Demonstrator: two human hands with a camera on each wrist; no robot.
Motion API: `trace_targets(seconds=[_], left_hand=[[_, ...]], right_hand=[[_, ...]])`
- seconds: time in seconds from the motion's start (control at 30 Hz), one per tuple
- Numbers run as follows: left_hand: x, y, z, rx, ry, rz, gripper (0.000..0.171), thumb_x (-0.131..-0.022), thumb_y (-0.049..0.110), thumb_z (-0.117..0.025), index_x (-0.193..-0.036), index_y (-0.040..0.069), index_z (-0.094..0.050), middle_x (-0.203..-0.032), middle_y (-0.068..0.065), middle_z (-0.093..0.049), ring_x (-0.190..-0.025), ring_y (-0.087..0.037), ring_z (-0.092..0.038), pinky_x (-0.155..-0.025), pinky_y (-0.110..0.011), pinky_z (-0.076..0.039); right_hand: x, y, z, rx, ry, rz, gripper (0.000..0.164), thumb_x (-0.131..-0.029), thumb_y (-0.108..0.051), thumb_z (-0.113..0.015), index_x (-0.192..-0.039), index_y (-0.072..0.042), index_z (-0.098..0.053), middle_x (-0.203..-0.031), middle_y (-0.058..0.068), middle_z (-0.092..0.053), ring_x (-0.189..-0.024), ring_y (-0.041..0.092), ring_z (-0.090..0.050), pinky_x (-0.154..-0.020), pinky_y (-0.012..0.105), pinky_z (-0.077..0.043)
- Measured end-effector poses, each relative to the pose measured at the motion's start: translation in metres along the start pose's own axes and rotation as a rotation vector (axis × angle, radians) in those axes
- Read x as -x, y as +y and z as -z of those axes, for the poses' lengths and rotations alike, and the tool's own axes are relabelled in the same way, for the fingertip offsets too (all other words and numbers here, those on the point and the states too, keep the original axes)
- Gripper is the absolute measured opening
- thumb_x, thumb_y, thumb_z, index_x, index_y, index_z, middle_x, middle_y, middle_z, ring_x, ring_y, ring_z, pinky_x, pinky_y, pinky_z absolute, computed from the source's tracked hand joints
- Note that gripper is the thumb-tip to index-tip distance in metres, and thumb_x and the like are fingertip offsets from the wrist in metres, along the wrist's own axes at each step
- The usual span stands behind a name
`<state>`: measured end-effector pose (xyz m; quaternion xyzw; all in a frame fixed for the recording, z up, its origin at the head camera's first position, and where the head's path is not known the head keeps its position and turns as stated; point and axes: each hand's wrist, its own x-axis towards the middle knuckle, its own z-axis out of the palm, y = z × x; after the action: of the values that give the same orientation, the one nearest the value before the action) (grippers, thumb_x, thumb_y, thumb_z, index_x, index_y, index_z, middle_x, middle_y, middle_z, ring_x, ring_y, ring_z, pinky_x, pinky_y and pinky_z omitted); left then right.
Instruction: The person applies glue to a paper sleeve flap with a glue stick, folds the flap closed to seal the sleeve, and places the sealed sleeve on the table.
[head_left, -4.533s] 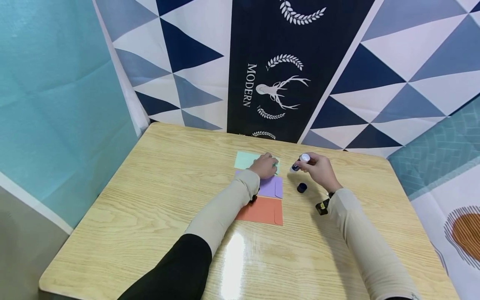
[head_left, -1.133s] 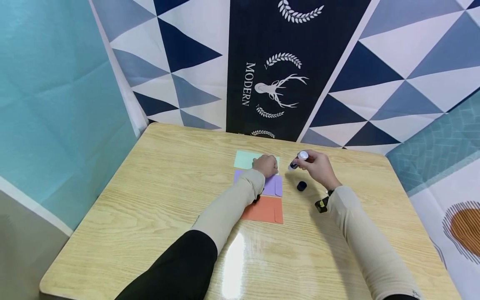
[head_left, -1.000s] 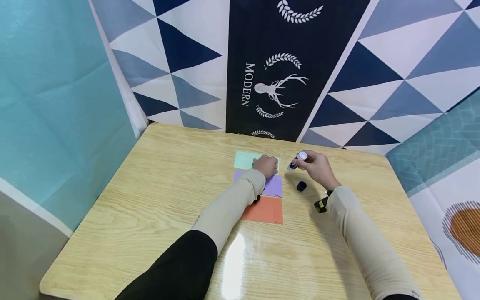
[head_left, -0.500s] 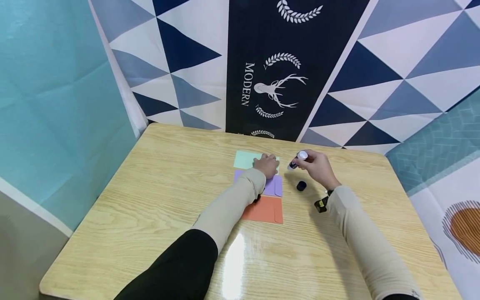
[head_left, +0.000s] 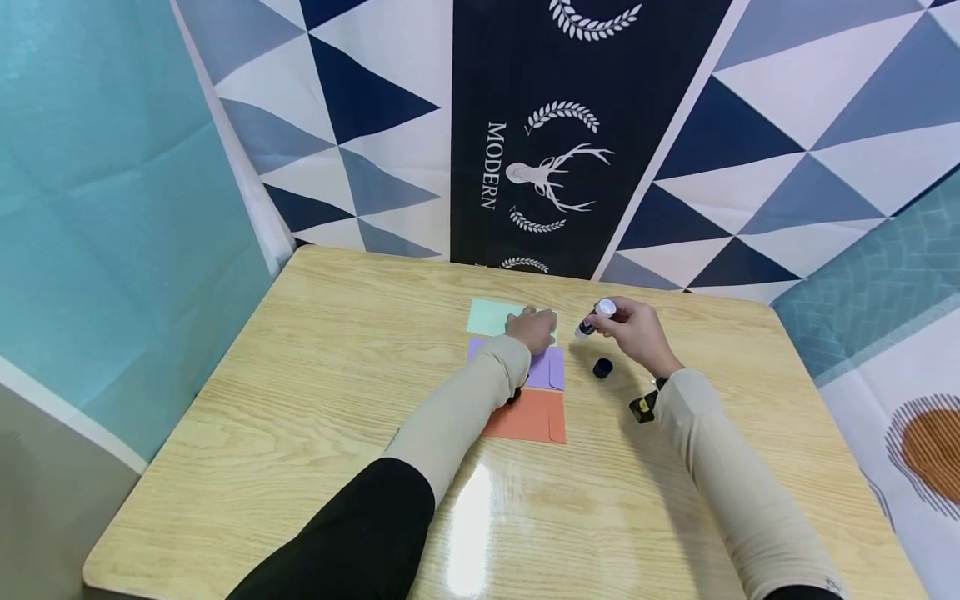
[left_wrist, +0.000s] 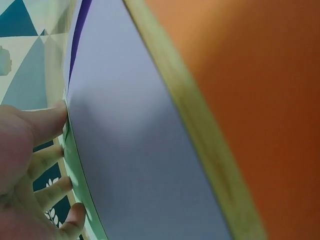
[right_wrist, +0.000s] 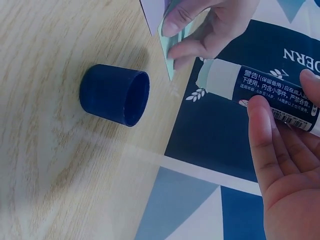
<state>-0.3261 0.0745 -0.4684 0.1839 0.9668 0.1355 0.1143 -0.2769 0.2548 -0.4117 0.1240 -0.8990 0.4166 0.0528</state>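
Note:
My left hand (head_left: 532, 329) rests with its fingertips on the right end of a pale green envelope (head_left: 491, 317), the farthest of three. The left wrist view shows the fingers (left_wrist: 52, 192) spread, their tips at the green edge. In the right wrist view, thumb and forefinger touch the envelope close to a raised, folded part. My right hand (head_left: 641, 333) holds an uncapped glue stick (right_wrist: 280, 95) between thumb and fingers, tilted, its pale tip pointing toward the green envelope but apart from it. Below it the dark blue cap (right_wrist: 112, 95) lies on its side on the table.
A purple envelope (head_left: 555, 369) lies just nearer than the green one, partly under the left forearm. Nearest is an orange envelope (head_left: 528, 417). All lie on a wooden table (head_left: 300, 375). A patterned wall cloth (head_left: 375, 167) hangs along the table's far edge.
The left hand's fingers looked curled in about a second ago and are now more spread over the green envelope. The right hand and glue stick have hardly moved.

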Motion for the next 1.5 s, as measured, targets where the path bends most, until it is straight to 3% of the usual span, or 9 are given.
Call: trace_targets(seconds=[0.13, 0.3, 0.6, 0.8, 0.93, 1.07, 1.23, 1.5], left_hand=[[-0.002, -0.001, -0.002, 0.002, 0.043, -0.001, 0.014, -0.096, 0.032, -0.062, -0.093, 0.019, -0.057, -0.100, 0.007, -0.063, -0.114, -0.014, -0.053, -0.089, -0.041, -0.042], [-0.002, -0.004, -0.002, 0.026, 0.056, 0.002, 0.021, -0.095, 0.032, -0.063, -0.083, 0.019, -0.053, -0.086, 0.006, -0.057, -0.105, -0.013, -0.053, -0.084, -0.037, -0.040], [0.000, -0.008, 0.004, 0.060, 0.078, 0.020, 0.015, -0.094, 0.033, -0.064, -0.090, 0.019, -0.061, -0.095, 0.007, -0.066, -0.109, -0.013, -0.055, -0.089, -0.037, -0.042], [0.005, -0.015, 0.006, 0.083, 0.084, -0.027, 0.011, -0.094, 0.026, -0.065, -0.092, 0.016, -0.065, -0.100, 0.003, -0.066, -0.098, -0.013, -0.057, -0.088, -0.033, -0.047], [0.006, -0.020, 0.005, 0.139, 0.091, -0.077, 0.007, -0.094, 0.017, -0.063, -0.095, 0.013, -0.069, -0.106, 0.000, -0.066, -0.097, -0.013, -0.058, -0.089, -0.029, -0.049], [0.006, -0.021, 0.007, 0.173, 0.104, -0.126, 0.014, -0.095, 0.015, -0.061, -0.101, 0.013, -0.073, -0.115, -0.002, -0.067, -0.112, -0.017, -0.058, -0.097, -0.030, -0.047], [0.009, -0.019, 0.010, 0.186, 0.107, -0.137, 0.019, -0.096, 0.017, -0.060, -0.109, 0.015, -0.073, -0.124, -0.003, -0.066, -0.127, -0.023, -0.051, -0.107, -0.034, -0.043], [0.014, -0.022, 0.011, 0.154, 0.131, -0.136, 0.019, -0.096, 0.020, -0.061, -0.110, 0.016, -0.073, -0.125, -0.002, -0.066, -0.128, -0.024, -0.051, -0.106, -0.036, -0.044]], right_hand=[[0.001, 0.000, 0.000, 0.004, 0.007, 0.003, 0.027, -0.092, -0.022, -0.068, -0.104, 0.001, -0.068, -0.098, 0.021, -0.071, -0.070, -0.006, -0.060, -0.062, 0.017, -0.052], [0.001, 0.000, 0.000, 0.011, 0.002, 0.008, 0.028, -0.093, -0.024, -0.067, -0.105, 0.001, -0.067, -0.098, 0.021, -0.071, -0.070, -0.005, -0.060, -0.062, 0.015, -0.051], [0.000, -0.004, 0.000, -0.012, -0.006, 0.022, 0.030, -0.093, -0.025, -0.067, -0.106, 0.002, -0.067, -0.100, 0.022, -0.071, -0.072, -0.006, -0.061, -0.064, 0.016, -0.052], [0.003, -0.004, 0.002, -0.014, -0.006, 0.010, 0.030, -0.093, -0.026, -0.067, -0.105, 0.001, -0.068, -0.100, 0.023, -0.071, -0.072, -0.002, -0.062, -0.064, 0.017, -0.052], [0.004, -0.003, 0.004, 0.001, 0.001, -0.004, 0.031, -0.093, -0.029, -0.067, -0.105, -0.001, -0.068, -0.096, 0.019, -0.072, -0.075, 0.012, -0.067, -0.064, 0.017, -0.052], [0.004, -0.002, 0.006, 0.016, 0.027, -0.010, 0.031, -0.093, -0.030, -0.067, -0.103, -0.002, -0.068, -0.091, 0.015, -0.072, -0.077, 0.023, -0.068, -0.062, 0.017, -0.052], [0.005, -0.001, 0.007, 0.018, 0.032, 0.006, 0.030, -0.093, -0.029, -0.067, -0.103, -0.001, -0.068, -0.094, 0.017, -0.072, -0.073, 0.013, -0.067, -0.062, 0.017, -0.051], [0.010, 0.000, 0.008, 0.006, 0.033, -0.007, 0.029, -0.093, -0.029, -0.067, -0.104, -0.002, -0.068, -0.092, 0.012, -0.073, -0.072, 0.010, -0.066, -0.062, 0.019, -0.053]])
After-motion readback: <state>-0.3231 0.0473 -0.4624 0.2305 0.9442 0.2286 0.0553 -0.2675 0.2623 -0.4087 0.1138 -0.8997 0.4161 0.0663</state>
